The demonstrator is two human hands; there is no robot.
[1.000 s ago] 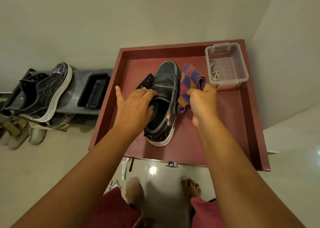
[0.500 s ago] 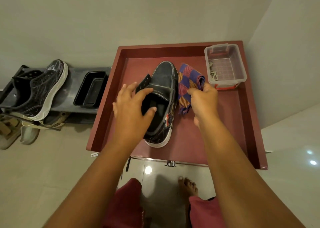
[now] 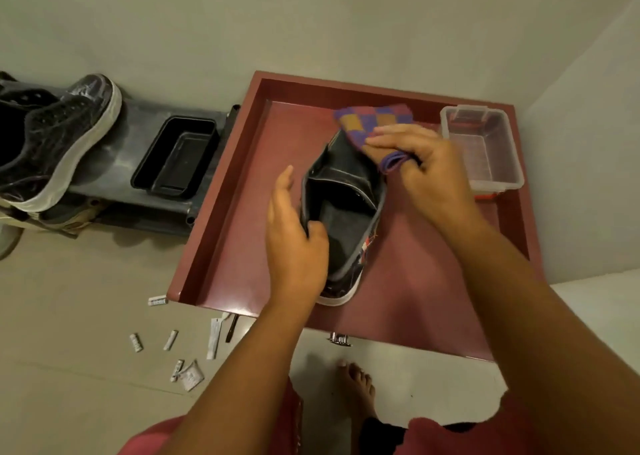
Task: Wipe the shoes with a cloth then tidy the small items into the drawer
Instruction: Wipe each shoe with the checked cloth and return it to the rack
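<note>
Shoe [image 3: 346, 209] on red tabletop [image 3: 235, 219]: we're gripping its stiff collar with left hand [image 3: 298, 247], thumb inside, while right hand [image 3: 426, 167] is pinching soft, light checkered cloth [image 3: 372, 122] onto the toe, so we're judging the collar the firmest hold.

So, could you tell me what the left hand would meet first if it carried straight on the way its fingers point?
The left hand holds the dark shoe by its collar, fingers pointing toward the far wall. Going straight on, it would probably slide along the shoe's side and reach the tray's far rim; depth is unclear.
</note>
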